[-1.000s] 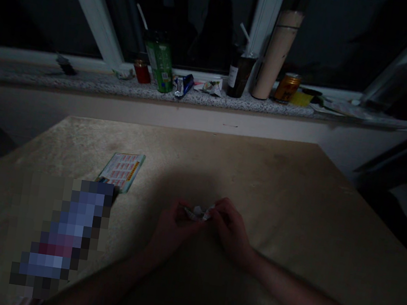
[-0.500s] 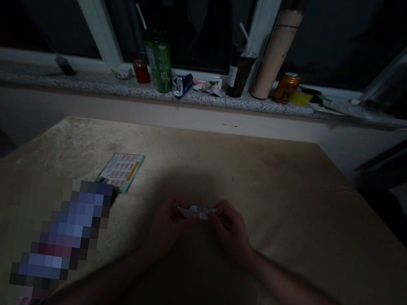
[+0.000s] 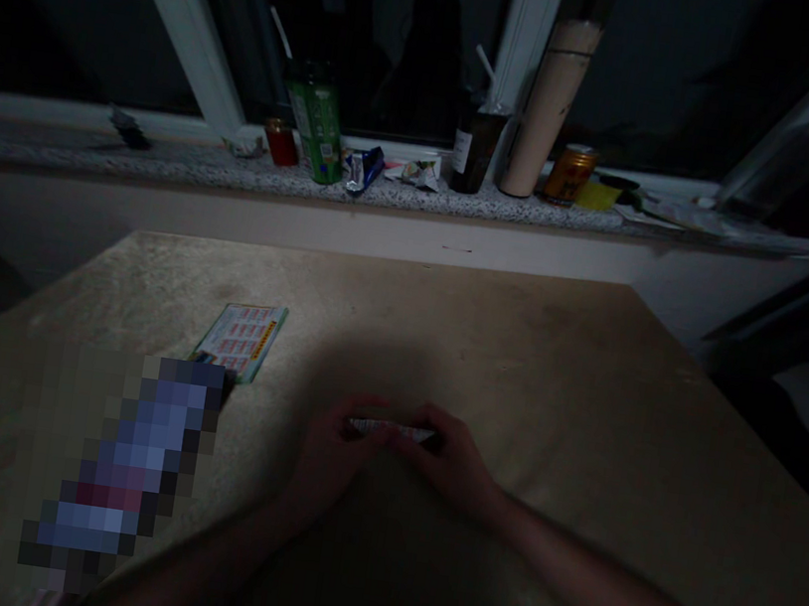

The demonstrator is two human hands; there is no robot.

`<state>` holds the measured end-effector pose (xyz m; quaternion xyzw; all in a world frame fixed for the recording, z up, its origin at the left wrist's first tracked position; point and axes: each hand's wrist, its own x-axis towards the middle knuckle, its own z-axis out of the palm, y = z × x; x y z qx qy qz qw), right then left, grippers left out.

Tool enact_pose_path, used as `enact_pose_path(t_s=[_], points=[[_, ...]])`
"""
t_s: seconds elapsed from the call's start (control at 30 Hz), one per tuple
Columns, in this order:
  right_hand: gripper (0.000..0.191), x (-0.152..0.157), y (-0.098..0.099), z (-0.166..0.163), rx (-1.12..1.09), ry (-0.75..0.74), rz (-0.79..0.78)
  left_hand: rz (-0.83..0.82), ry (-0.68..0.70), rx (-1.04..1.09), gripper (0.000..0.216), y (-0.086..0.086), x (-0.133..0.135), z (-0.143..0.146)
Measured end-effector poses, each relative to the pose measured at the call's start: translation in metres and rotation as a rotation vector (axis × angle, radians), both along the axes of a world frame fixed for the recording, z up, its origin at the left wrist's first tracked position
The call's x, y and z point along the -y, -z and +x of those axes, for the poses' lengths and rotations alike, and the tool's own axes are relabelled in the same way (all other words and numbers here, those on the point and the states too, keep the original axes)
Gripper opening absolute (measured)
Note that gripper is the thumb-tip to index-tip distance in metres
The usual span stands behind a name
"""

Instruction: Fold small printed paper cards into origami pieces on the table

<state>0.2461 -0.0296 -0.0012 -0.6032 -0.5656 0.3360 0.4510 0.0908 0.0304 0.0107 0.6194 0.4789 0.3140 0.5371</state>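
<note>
A small strip of folded printed paper point(image 3: 391, 430) is held between my two hands over the middle of the table. My left hand point(image 3: 338, 442) grips its left end, with thumb and fingers closed around it. On the other end, my right hand point(image 3: 450, 455) pinches the paper, its thumb close to the left thumb. Dim light and shadow hide the finer folds and part of the fingertips.
A printed card point(image 3: 238, 340) lies on the tan table point(image 3: 517, 359), beside a pixelated area at left. Along the granite sill point(image 3: 389, 197) stand a green bottle point(image 3: 316, 125), a dark cup with a straw point(image 3: 477, 148), a pink flask point(image 3: 548, 113) and an orange can point(image 3: 571, 176).
The paper now looks narrower and straighter, as a thin strip. My thumbs have come closer together at its middle, and the fingers of both hands have shifted along its far side.
</note>
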Motion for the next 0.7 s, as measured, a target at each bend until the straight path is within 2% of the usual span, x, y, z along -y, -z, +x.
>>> enact_pose_path(t_s=[0.13,0.4,0.6,0.7], points=[[0.026,-0.001,0.0016,0.0019,0.04,-0.131,0.0,-0.001,0.034,-0.017,0.04,0.0004,0.0013,-0.0003],[0.028,-0.0005,0.003,0.0042,0.02,-0.125,0.059,-0.011,0.14,0.219,0.04,0.0072,-0.0035,0.0026],[0.029,0.0016,-0.0022,0.006,-0.018,-0.193,0.061,-0.066,0.286,0.02,0.027,0.0023,-0.0045,-0.0024],[0.03,0.0017,-0.003,0.0074,-0.101,-0.268,0.061,-0.112,0.364,-0.029,0.035,-0.0018,-0.0017,-0.0052]])
